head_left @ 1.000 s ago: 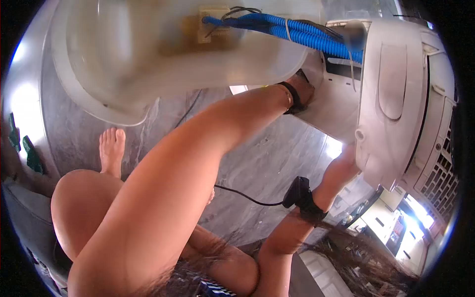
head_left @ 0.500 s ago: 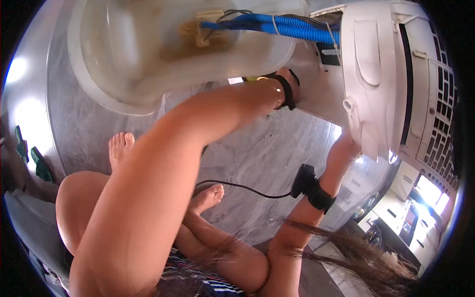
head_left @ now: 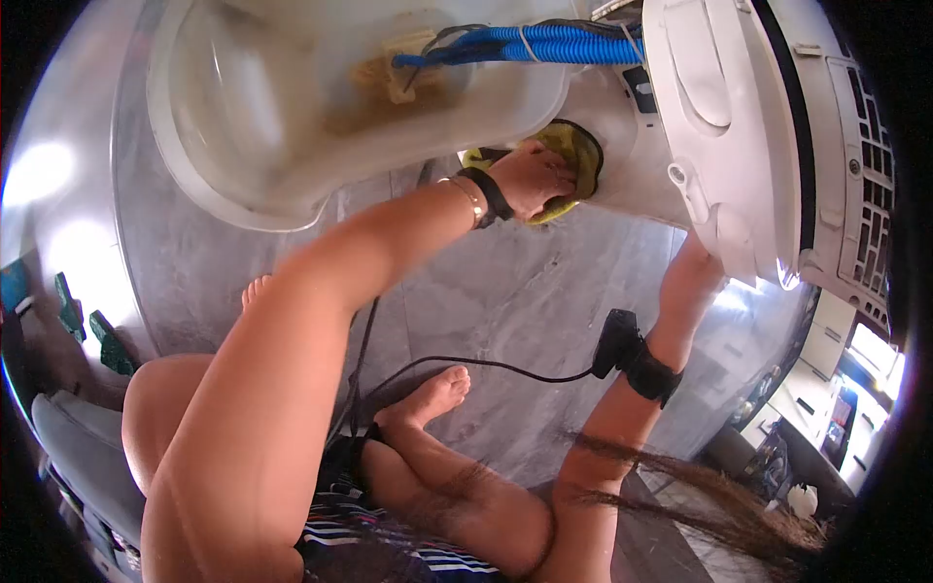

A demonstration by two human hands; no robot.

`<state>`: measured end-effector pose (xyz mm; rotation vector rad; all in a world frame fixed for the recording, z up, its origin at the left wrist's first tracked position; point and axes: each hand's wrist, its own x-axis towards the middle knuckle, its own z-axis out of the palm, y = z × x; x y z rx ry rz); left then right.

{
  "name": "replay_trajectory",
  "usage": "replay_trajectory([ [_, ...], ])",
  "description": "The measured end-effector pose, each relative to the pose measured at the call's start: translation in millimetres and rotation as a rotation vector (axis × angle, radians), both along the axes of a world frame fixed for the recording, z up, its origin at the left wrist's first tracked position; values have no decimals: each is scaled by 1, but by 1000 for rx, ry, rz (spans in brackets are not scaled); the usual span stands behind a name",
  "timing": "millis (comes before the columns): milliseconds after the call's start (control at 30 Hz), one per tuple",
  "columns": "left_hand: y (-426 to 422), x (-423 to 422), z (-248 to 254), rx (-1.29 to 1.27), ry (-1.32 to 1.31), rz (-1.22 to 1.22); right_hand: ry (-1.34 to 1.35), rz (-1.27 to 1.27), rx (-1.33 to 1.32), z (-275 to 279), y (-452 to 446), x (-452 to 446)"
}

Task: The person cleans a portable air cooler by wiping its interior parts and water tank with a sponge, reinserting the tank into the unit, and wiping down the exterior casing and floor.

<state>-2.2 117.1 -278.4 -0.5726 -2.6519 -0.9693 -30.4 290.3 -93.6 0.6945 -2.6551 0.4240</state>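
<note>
Left hand grips yellow cloth | right hand: fingers behind white panel, can't tell grip

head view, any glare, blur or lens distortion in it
Head view, left edge: white glare; head view, right: window blown out; head view, top: basin interior looks hazy; head view, borders: fisheye curve, black corners.
</note>
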Motion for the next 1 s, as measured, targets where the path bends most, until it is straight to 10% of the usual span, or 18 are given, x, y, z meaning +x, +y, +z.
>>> replay_trajectory([
  [633,-60,44,2,-340,-110,186,-24,32,-344,-11,-1,-11],
  [900,-65,38,-4,181,-318,479,-31,87,-501,-3,-16,-5],
  [1000,-52,26,34,931,-674,502,178,94,-574,-8,-29,-9],
])
